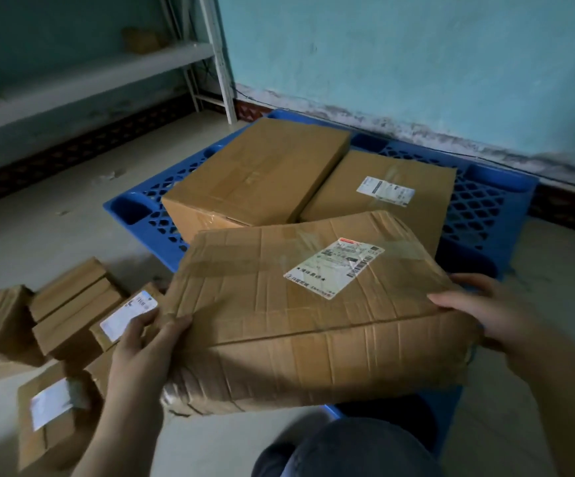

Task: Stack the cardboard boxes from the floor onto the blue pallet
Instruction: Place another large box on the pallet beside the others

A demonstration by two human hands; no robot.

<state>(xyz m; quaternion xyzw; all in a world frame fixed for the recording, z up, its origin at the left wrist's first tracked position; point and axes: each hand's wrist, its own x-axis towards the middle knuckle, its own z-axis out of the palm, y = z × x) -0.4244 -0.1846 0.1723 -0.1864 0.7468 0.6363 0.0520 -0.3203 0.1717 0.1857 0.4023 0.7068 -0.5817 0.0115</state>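
Fingers (pixel 172 325) of the left hand (pixel 141 352) wrap over the near left corner of a wide, creased, tape-wrapped brown cardboard box (pixel 299 321), thumb on top; the right hand (pixel 485 311) clasps the box's right end at 3 o'clock, its fingers curled over the top edge. Both hands grip this box, which bears a white shipping label (pixel 334 268) and sits tilted over the near edge of the blue plastic lattice pallet (pixel 485 208); whether it touches the pallet I cannot tell. On the pallet at 12 o'clock lies a smooth plain brown carton (pixel 258 173), and just beside it at 1 o'clock a lower brown carton with a white label (pixel 382 191). At 9 o'clock, several small brown cardboard boxes (pixel 69 304) crowd together on the pale floor (pixel 55 235). A white metal shelf rack (pixel 107 70) stands at 11 o'clock against the turquoise wall (pixel 416 63).
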